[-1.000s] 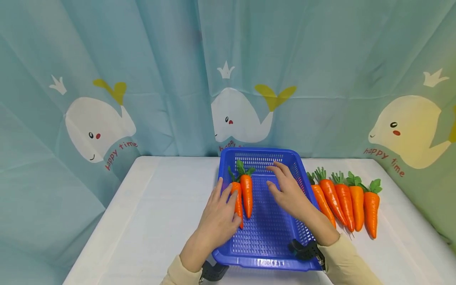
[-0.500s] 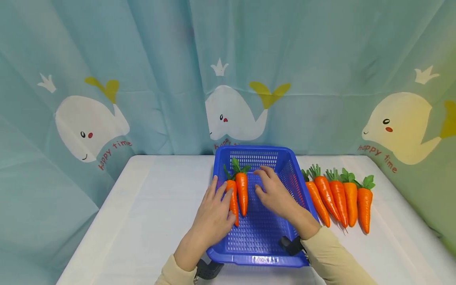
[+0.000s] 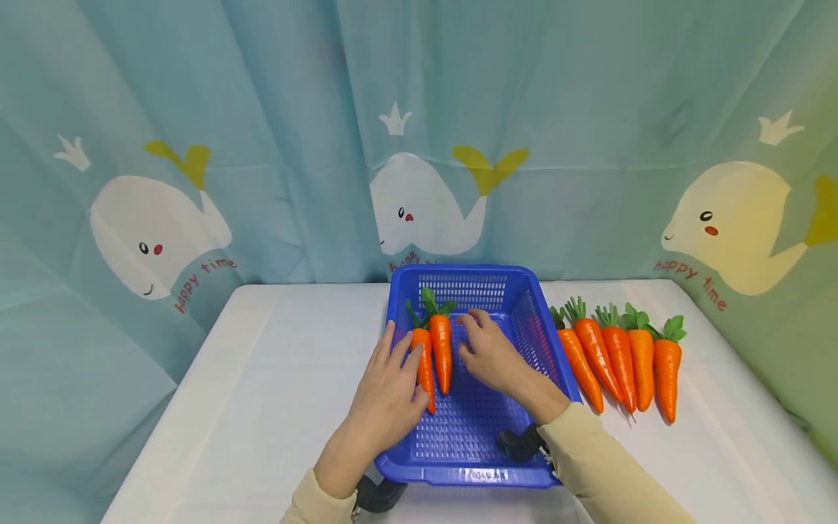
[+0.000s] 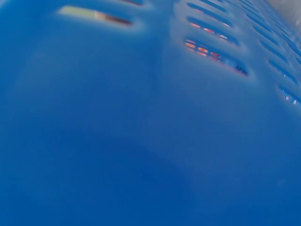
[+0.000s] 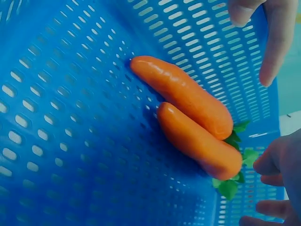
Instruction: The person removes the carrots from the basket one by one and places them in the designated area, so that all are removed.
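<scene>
Two orange carrots with green tops lie side by side along the left of a blue perforated basket [image 3: 468, 475]. My left hand [image 3: 385, 400] reaches over the basket's left rim, its spread fingers overlapping the left carrot [image 3: 425, 375]. Over the basket, my right hand [image 3: 494, 356] hovers with loosely bent fingers, just right of the other carrot [image 3: 441, 354]. A gap shows between that hand and the carrots in the right wrist view, where left-hand fingers [image 5: 277, 44] also appear near the basket wall. Blue basket wall [image 4: 117, 132] fills the left wrist view, hiding the left hand there.
Several more carrots [image 3: 615, 356] lie in a row on the white table [image 3: 262, 386], right of the basket. Behind the table hangs a light blue curtain [image 3: 294, 145] with whale prints. Each wrist wears a dark camera device [image 3: 520, 442].
My right hand has moved left inside the basket, closer to the two carrots. The left hand stays nearly in place. The whole head view has shifted slightly.
</scene>
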Demonstrator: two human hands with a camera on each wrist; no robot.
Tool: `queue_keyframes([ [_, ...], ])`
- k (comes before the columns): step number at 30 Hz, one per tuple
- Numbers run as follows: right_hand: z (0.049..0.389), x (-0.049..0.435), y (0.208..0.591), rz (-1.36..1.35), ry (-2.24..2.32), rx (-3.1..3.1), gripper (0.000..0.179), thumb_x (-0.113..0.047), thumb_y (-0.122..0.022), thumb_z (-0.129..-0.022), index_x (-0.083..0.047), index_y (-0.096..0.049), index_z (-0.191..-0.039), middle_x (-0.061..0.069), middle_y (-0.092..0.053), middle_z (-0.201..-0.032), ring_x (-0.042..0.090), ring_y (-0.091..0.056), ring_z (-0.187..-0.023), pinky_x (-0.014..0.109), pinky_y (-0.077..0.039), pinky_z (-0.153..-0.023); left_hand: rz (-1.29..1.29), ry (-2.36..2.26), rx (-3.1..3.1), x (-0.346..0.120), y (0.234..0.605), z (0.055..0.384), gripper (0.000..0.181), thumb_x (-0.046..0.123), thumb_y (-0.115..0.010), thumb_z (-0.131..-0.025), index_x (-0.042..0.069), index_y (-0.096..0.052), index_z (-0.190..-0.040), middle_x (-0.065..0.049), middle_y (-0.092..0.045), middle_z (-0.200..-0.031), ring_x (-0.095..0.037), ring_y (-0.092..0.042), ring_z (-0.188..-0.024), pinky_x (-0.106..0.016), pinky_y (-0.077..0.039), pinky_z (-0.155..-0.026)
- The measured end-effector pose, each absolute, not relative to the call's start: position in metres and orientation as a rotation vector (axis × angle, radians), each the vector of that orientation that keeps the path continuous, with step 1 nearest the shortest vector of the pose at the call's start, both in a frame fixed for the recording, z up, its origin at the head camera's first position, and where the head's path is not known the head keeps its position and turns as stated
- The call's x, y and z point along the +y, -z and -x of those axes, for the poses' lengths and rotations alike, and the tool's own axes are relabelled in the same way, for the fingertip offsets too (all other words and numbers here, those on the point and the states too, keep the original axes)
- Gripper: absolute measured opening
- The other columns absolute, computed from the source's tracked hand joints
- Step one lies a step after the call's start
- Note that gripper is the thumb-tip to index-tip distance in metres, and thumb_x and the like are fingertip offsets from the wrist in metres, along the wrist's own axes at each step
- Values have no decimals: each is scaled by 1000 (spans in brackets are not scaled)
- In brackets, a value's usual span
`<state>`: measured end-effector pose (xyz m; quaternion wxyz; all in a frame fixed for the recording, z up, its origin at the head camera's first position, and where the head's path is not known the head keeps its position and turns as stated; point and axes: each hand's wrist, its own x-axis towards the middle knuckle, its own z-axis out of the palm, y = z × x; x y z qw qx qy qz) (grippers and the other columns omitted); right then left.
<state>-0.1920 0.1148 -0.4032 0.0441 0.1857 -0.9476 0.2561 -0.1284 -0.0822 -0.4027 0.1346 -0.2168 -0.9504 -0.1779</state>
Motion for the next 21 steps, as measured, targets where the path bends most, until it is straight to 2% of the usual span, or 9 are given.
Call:
queue_keyframes([
  [12,207,97,414,-529,-717,-2969,54,-19,-61,-93,-4,-47,-142,26,-45,-143,47,-56,-123,58,-46,-103,618,504,-2760,-85,405,128,57,15,-66,-82,-3,-57,-136,-21,-52,-144,-46,-25,-148,-54,-24,-121],
  [21,213,92,419,-564,-684,-3064,63,-23,-65,-92,-11,-39,-149,27,-34,-154,50,-49,-129,62,-45,-104,634,509,-2759,-82,402,129,58,14,-67,-82,-2,-56,-137,-21,-51,-146,-46,-24,-148,-55,-25,-121],
])
